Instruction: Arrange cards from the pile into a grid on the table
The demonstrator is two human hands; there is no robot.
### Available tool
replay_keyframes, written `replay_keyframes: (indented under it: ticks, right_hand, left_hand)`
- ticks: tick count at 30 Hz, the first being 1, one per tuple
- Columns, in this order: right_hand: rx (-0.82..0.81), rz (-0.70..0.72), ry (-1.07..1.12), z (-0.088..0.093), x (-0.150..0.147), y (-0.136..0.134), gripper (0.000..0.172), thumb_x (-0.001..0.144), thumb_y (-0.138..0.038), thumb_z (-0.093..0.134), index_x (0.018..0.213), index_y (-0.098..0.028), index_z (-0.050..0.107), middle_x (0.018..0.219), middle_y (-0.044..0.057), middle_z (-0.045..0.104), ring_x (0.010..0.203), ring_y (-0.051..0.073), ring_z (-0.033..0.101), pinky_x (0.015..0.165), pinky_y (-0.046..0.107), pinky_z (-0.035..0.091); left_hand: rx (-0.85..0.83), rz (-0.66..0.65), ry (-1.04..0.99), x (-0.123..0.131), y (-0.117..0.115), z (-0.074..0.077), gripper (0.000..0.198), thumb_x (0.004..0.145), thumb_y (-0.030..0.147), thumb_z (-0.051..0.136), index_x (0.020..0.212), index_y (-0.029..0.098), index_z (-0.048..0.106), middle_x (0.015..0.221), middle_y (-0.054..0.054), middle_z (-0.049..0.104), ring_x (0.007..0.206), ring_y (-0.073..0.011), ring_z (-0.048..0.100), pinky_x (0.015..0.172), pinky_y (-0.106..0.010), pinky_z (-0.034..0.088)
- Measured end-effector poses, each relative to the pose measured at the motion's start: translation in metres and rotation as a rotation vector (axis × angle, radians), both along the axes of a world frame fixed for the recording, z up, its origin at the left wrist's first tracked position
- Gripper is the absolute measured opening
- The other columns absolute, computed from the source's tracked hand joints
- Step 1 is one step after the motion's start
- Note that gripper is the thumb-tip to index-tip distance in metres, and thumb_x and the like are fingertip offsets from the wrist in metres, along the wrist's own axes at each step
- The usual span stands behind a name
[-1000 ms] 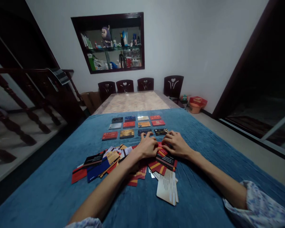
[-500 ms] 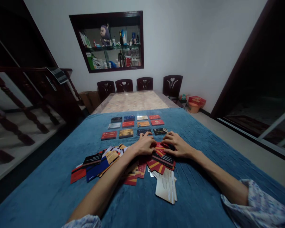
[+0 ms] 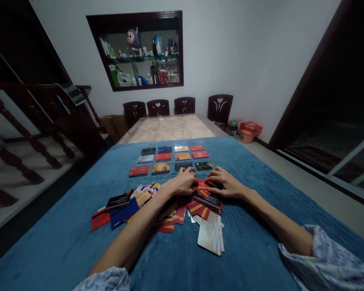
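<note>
Red cards with yellow stripes [image 3: 202, 210] lie fanned in a heap between my hands, partly under a black card [image 3: 208, 202]. My left hand [image 3: 185, 182] is closed at the heap's left edge, its curled fingers against a red card [image 3: 203, 184]; its grip is partly hidden. From the other side my right hand [image 3: 226, 184] touches the same heap, thumb and fingers apart. Pale cards [image 3: 210, 234] stick out toward me below. Under and beyond my left forearm spreads a loose pile of mixed cards, with a blue card [image 3: 124, 214] and an orange-red card [image 3: 97, 220] at its left.
Three rows of neat card stacks stand beyond my hands, among them a gold stack [image 3: 160, 168] and a black stack [image 3: 204, 165]. A blue cloth [image 3: 245, 250] covers the near table; bare stone tabletop [image 3: 170, 127] shows behind. Chairs [image 3: 220, 109] line the far end.
The view has tilted very slightly. Both hands stay at the red cards with barely any shift, and the piles and stacks look the same.
</note>
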State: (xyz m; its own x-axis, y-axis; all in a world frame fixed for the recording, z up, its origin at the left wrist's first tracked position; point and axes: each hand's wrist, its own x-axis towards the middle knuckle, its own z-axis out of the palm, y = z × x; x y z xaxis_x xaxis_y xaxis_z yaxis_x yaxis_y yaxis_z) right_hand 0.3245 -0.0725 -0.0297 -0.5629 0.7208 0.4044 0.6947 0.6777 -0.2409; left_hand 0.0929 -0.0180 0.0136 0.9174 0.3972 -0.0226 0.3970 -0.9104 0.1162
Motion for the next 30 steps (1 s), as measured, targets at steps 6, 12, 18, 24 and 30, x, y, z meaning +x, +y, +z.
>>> replay_keyframes:
  ticks: [6, 12, 18, 24, 30]
  right_hand:
    - [0.007, -0.005, -0.019, 0.002, -0.001, -0.001, 0.029, 0.091, -0.044, 0.058, 0.100, -0.021, 0.072, 0.095, 0.009, 0.066, 0.094, 0.023, 0.052, 0.087, 0.042, 0.045]
    - [0.008, 0.001, -0.011, 0.004, -0.002, -0.002, 0.027, 0.091, -0.042, 0.057, 0.097, -0.021, 0.072, 0.094, 0.009, 0.066, 0.095, 0.023, 0.052, 0.088, 0.042, 0.045]
    - [0.012, 0.009, 0.051, 0.006, -0.003, -0.005, 0.030, 0.093, -0.045, 0.056, 0.097, -0.021, 0.073, 0.092, 0.008, 0.068, 0.094, 0.023, 0.053, 0.086, 0.041, 0.046]
    - [0.088, -0.026, 0.137, 0.000, -0.003, 0.000, 0.031, 0.098, -0.038, 0.047, 0.095, -0.020, 0.072, 0.086, 0.008, 0.069, 0.089, 0.022, 0.053, 0.084, 0.040, 0.047]
    - [0.191, -0.151, 0.186, -0.015, 0.000, 0.010, 0.034, 0.100, -0.032, 0.040, 0.108, -0.021, 0.070, 0.085, 0.009, 0.069, 0.084, 0.022, 0.054, 0.075, 0.037, 0.051]
  left_hand:
    - [0.028, -0.003, 0.008, 0.000, -0.001, 0.000, 0.007, 0.077, 0.016, 0.058, 0.075, 0.017, 0.065, 0.099, -0.010, 0.070, 0.130, -0.0333, 0.039, 0.095, -0.049, 0.032]
    - [0.021, -0.003, -0.004, 0.001, -0.002, 0.001, 0.008, 0.074, 0.014, 0.058, 0.076, 0.018, 0.065, 0.099, -0.010, 0.070, 0.130, -0.0333, 0.040, 0.096, -0.048, 0.032]
    - [-0.019, -0.003, -0.033, -0.002, 0.000, 0.004, 0.011, 0.076, 0.015, 0.057, 0.071, 0.018, 0.067, 0.089, -0.009, 0.071, 0.133, -0.0329, 0.039, 0.100, -0.049, 0.030]
    - [-0.101, 0.042, -0.122, -0.006, 0.013, 0.001, 0.022, 0.087, 0.019, 0.053, 0.091, 0.021, 0.074, 0.103, -0.009, 0.072, 0.131, -0.0290, 0.045, 0.103, -0.049, 0.031]
    - [-0.009, 0.163, -0.311, -0.004, 0.022, -0.012, 0.025, 0.091, 0.019, 0.050, 0.089, 0.019, 0.075, 0.113, -0.010, 0.069, 0.115, -0.0244, 0.058, 0.099, -0.042, 0.039]
